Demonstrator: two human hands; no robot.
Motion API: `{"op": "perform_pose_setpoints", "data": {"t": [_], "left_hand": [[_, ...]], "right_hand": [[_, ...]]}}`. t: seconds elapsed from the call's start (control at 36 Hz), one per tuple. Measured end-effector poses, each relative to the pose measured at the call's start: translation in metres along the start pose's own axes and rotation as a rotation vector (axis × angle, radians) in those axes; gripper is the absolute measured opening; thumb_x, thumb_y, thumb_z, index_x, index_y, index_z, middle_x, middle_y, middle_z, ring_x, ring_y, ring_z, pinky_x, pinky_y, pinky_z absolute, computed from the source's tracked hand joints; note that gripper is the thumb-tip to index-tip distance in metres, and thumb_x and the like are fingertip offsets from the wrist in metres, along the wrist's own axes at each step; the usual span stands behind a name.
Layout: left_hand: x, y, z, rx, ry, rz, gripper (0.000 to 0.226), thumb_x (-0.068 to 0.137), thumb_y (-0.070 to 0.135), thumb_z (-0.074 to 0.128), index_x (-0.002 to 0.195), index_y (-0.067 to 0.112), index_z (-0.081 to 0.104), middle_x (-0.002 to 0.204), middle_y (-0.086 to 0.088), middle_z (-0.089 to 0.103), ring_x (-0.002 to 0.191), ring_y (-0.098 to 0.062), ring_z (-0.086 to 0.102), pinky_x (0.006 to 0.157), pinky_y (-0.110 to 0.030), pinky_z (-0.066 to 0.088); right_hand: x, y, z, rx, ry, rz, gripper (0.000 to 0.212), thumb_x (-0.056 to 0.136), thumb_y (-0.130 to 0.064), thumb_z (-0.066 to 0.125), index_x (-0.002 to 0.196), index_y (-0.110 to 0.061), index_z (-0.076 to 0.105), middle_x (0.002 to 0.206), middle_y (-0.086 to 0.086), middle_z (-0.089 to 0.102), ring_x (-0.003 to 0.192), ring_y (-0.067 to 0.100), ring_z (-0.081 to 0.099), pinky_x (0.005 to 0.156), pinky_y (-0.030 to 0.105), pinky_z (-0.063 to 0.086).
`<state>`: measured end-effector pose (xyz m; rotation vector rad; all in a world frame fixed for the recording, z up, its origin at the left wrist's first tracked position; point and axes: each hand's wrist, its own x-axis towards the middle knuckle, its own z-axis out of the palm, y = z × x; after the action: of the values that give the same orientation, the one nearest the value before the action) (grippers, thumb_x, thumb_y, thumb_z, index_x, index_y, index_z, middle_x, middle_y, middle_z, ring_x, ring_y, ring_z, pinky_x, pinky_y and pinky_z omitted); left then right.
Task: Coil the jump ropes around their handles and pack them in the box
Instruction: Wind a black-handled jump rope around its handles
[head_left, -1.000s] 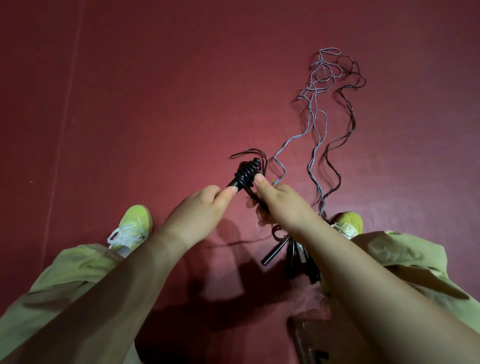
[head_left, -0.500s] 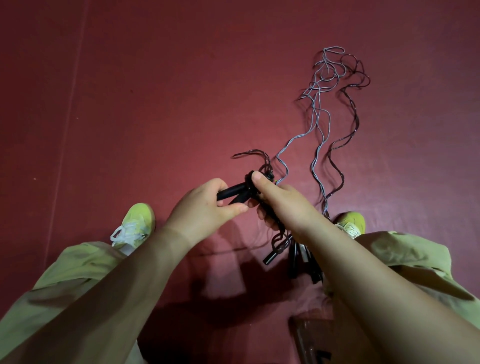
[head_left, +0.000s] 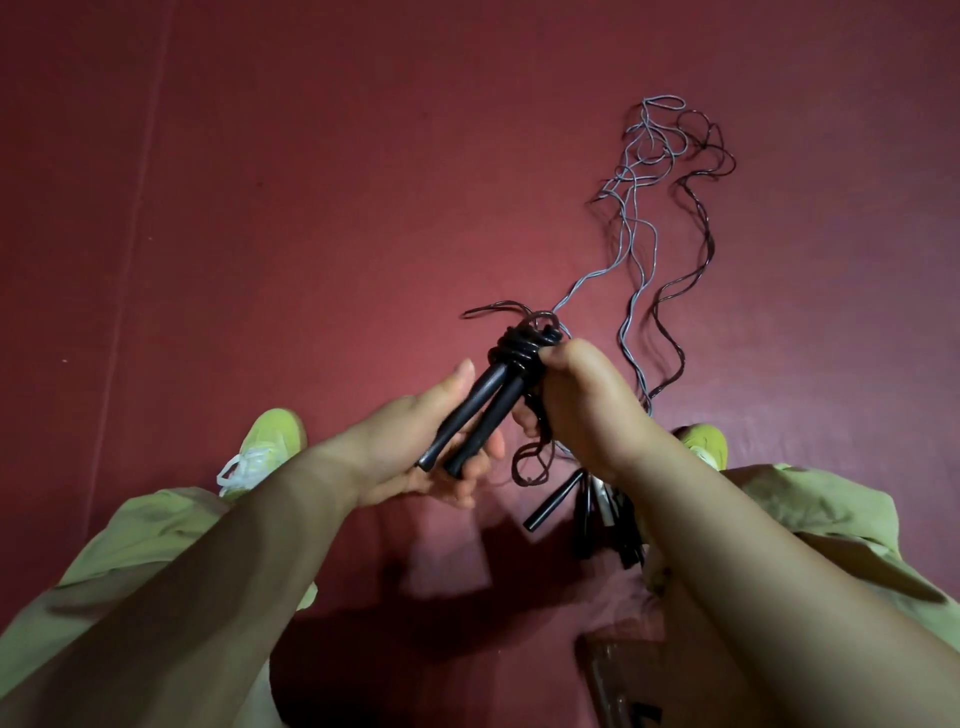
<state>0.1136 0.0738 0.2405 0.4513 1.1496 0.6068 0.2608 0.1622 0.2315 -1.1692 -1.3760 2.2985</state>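
I see the left hand (head_left: 415, 447) cradling two black handles (head_left: 470, 415) in curled fingers — the right hand (head_left: 582, 410) pinches the coiled rope (head_left: 522, 345) at their top.

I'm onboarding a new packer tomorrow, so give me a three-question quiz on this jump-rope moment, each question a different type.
1. True or false: the pair of black handles lies in the left hand.
2. Multiple choice: where does the coiled rope sit on the handles? A) at the end near the wrist B) at the far end, by the right hand C) along their whole length.
3. Fill in: the loose ropes lie spread on the dark red ____.

Key: 1 true; 2 B; 3 floor.
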Motion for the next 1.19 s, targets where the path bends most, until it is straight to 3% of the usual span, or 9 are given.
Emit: {"op": "perform_pose_setpoints", "data": {"t": [0.14, 0.19, 0.31, 0.5, 0.67, 0.78, 0.86, 1.0, 1.19], "left_hand": [[0.007, -0.002, 0.005, 0.043, 0.238, 0.029, 0.069, 0.092, 0.065, 0.024, 0.073, 0.008, 0.059, 0.050, -0.003, 0.048, 0.042, -0.017, 0.045, 0.064, -0.035, 0.049], [0.010, -0.004, 0.007, 0.091, 0.315, 0.065, 0.065, 0.095, 0.061, 0.025, 0.070, 0.011, 0.058, 0.048, 0.000, 0.048, 0.040, -0.014, 0.043, 0.061, -0.034, 0.046], [0.016, -0.009, 0.006, 0.142, 0.395, 0.083, 0.062, 0.095, 0.060, 0.027, 0.069, 0.010, 0.055, 0.047, 0.001, 0.045, 0.040, -0.014, 0.038, 0.055, -0.029, 0.039], [0.023, -0.016, -0.002, 0.273, 0.465, 0.123, 0.065, 0.094, 0.062, 0.030, 0.065, 0.010, 0.056, 0.046, 0.001, 0.048, 0.042, -0.018, 0.041, 0.056, -0.032, 0.039], [0.026, -0.017, -0.014, 0.491, 0.593, 0.171, 0.066, 0.075, 0.072, 0.025, 0.064, 0.016, 0.059, 0.049, 0.004, 0.054, 0.051, -0.021, 0.050, 0.068, -0.038, 0.048], [0.023, -0.015, -0.016, 0.582, 0.670, 0.158, 0.064, 0.074, 0.073, 0.029, 0.069, 0.016, 0.058, 0.063, -0.001, 0.059, 0.067, -0.026, 0.058, 0.078, -0.043, 0.050], [0.019, -0.013, -0.016, 0.716, 0.733, 0.175, 0.060, 0.090, 0.064, 0.035, 0.079, 0.010, 0.059, 0.073, -0.008, 0.061, 0.075, -0.030, 0.058, 0.070, -0.040, 0.045], [0.013, -0.008, -0.012, 0.816, 0.786, 0.233, 0.051, 0.089, 0.057, 0.046, 0.074, 0.010, 0.053, 0.063, -0.001, 0.048, 0.063, -0.024, 0.047, 0.056, -0.035, 0.031], [0.013, -0.008, -0.007, 0.835, 0.777, 0.358, 0.036, 0.074, 0.052, 0.067, 0.067, 0.023, 0.047, 0.068, 0.006, 0.050, 0.062, -0.014, 0.048, 0.054, -0.033, 0.033]], "right_hand": [[0.000, -0.001, -0.002, 0.057, -0.013, 0.065, 0.046, 0.077, -0.038, 0.039, 0.104, -0.004, 0.056, 0.066, 0.000, 0.054, 0.054, 0.015, 0.043, 0.052, 0.025, 0.037], [-0.001, -0.001, -0.003, 0.021, 0.006, 0.108, 0.032, 0.093, -0.034, 0.040, 0.096, -0.009, 0.059, 0.072, 0.003, 0.057, 0.056, 0.016, 0.045, 0.054, 0.026, 0.039], [-0.003, -0.001, -0.004, -0.071, 0.033, 0.160, 0.036, 0.104, -0.030, 0.031, 0.098, -0.010, 0.062, 0.076, 0.002, 0.061, 0.055, 0.014, 0.047, 0.055, 0.024, 0.041], [-0.001, 0.002, -0.004, -0.153, 0.128, 0.195, 0.042, 0.102, -0.036, 0.042, 0.098, -0.001, 0.065, 0.062, 0.001, 0.057, 0.048, 0.013, 0.046, 0.048, 0.024, 0.041], [0.001, 0.009, 0.002, -0.349, 0.312, 0.146, 0.051, 0.095, -0.048, 0.049, 0.059, -0.013, 0.055, 0.045, -0.003, 0.043, 0.044, 0.016, 0.037, 0.057, 0.030, 0.038], [-0.003, 0.007, 0.006, -0.344, 0.284, 0.130, 0.058, 0.098, -0.051, 0.041, 0.068, -0.007, 0.064, 0.049, 0.001, 0.049, 0.047, 0.016, 0.045, 0.061, 0.032, 0.044], [-0.005, 0.005, 0.008, -0.332, 0.227, 0.166, 0.068, 0.097, -0.057, 0.035, 0.082, 0.000, 0.069, 0.054, 0.001, 0.052, 0.046, 0.015, 0.047, 0.054, 0.027, 0.043], [-0.007, 0.004, 0.008, -0.282, 0.176, 0.211, 0.078, 0.090, -0.069, 0.032, 0.087, 0.001, 0.069, 0.057, 0.001, 0.053, 0.046, 0.014, 0.042, 0.046, 0.025, 0.031], [-0.008, 0.002, 0.006, -0.295, 0.221, 0.195, 0.060, 0.088, -0.064, 0.045, 0.075, -0.009, 0.065, 0.058, 0.001, 0.047, 0.046, 0.014, 0.035, 0.046, 0.026, 0.025]]}}
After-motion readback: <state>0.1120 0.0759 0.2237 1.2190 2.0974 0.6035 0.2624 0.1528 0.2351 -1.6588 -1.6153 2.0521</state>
